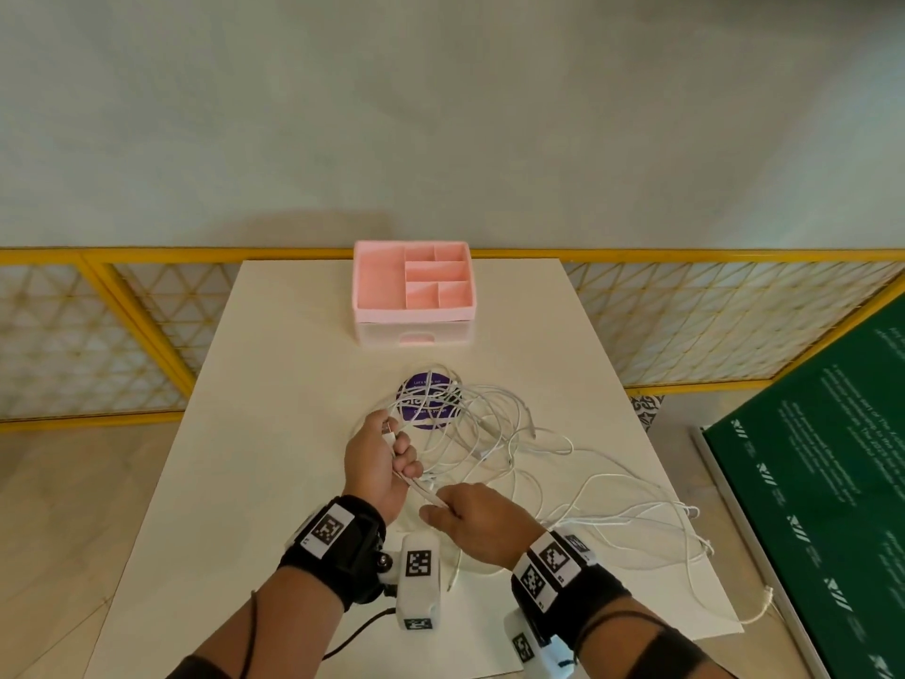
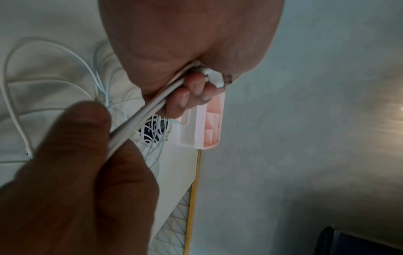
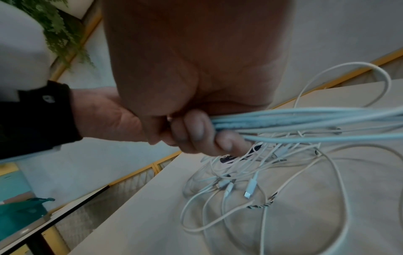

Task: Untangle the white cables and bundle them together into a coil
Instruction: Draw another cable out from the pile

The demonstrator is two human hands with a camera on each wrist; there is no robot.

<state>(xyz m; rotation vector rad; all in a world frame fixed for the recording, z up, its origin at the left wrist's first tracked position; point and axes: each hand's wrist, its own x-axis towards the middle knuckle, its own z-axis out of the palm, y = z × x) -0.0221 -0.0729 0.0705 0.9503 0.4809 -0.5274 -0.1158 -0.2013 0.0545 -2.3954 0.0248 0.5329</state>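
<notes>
Several white cables [image 1: 494, 433] lie tangled on the white table [image 1: 254, 433], their loops spreading to its right edge. My left hand [image 1: 379, 463] grips a bunch of cable ends with plugs [image 2: 214, 78], fingers curled round them. A short straight run of cables [image 2: 139, 119] stretches from that hand to my right hand [image 1: 472, 519], just to its right and nearer me. My right hand's fingers [image 3: 196, 131] curl round the gathered strands [image 3: 305, 120], which trail off to the loose tangle [image 3: 250, 181] with its connectors on the table.
A pink compartmented organizer [image 1: 414, 291] with a drawer stands at the table's far edge. A purple round sticker [image 1: 426, 401] lies under the tangle. One cable end [image 1: 764, 605] hangs over the right table edge. A green board [image 1: 822, 482] leans at the right; a yellow-framed fence [image 1: 98, 335] lies beyond.
</notes>
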